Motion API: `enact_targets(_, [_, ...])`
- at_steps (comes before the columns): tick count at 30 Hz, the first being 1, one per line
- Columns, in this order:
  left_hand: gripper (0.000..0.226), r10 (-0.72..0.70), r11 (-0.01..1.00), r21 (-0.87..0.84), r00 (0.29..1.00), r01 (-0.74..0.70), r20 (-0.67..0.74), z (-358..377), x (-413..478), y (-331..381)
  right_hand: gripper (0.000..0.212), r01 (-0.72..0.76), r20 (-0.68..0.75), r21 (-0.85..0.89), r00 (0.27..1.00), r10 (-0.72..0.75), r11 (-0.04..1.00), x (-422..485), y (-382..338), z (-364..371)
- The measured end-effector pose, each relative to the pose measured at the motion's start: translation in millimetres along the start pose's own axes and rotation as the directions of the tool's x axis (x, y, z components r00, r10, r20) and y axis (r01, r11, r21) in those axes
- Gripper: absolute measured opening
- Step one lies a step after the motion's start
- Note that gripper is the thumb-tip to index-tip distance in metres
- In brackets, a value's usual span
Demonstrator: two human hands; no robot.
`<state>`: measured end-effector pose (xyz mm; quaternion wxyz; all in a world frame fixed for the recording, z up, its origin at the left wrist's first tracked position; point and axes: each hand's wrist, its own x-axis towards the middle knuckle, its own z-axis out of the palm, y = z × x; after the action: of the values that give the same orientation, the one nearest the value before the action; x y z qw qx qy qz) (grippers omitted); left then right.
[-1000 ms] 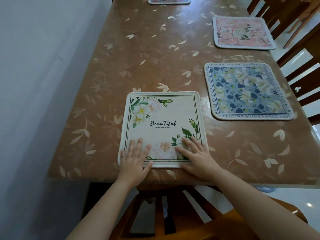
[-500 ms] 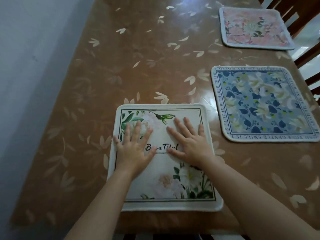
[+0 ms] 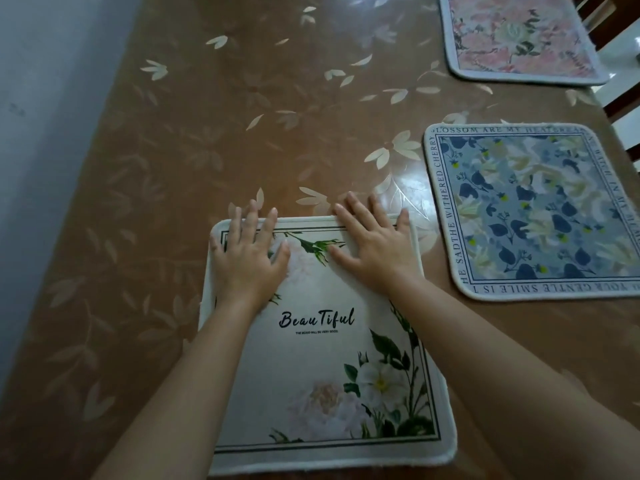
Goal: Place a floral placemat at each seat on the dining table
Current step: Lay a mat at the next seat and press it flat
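A white placemat [image 3: 311, 368] printed with flowers and the word "Beautiful" lies flat at the near end of the brown leaf-patterned table [image 3: 194, 140]. My left hand [image 3: 247, 256] rests palm down on its far left corner, fingers spread and reaching past the mat's far edge. My right hand [image 3: 375, 244] lies flat on its far right corner in the same way. Neither hand grips the mat. A blue floral placemat [image 3: 533, 209] lies to the right, and a pink floral placemat [image 3: 516, 38] lies beyond it.
A pale wall [image 3: 45, 98] runs close along the table's left side. Dark wooden chair backs [image 3: 620, 105] stand at the table's right edge beside the blue and pink mats.
Both hands have slid forward over the white mat, from its near edge across the middle to its far edge. The view has moved closer over the table.
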<state>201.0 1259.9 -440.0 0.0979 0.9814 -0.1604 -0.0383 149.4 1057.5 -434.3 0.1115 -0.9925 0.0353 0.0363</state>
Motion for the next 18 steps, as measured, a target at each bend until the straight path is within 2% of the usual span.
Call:
enact_targets(5, [0.061, -0.086, 0.996, 0.007, 0.996, 0.086, 0.027, 1.1, -19.5, 0.1, 0.069, -0.067, -0.011, -0.011, 0.998, 0.067, 0.998, -17.6, -3.4, 1.6])
enact_targets(18, [0.066, -0.024, 0.999, 0.027, 0.997, 0.022, 0.075, 3.0, -140.9, 4.3, 0.069, -0.012, 0.076, -0.019, 0.997, 0.013, 1.0, -143.9, -22.4, 13.6])
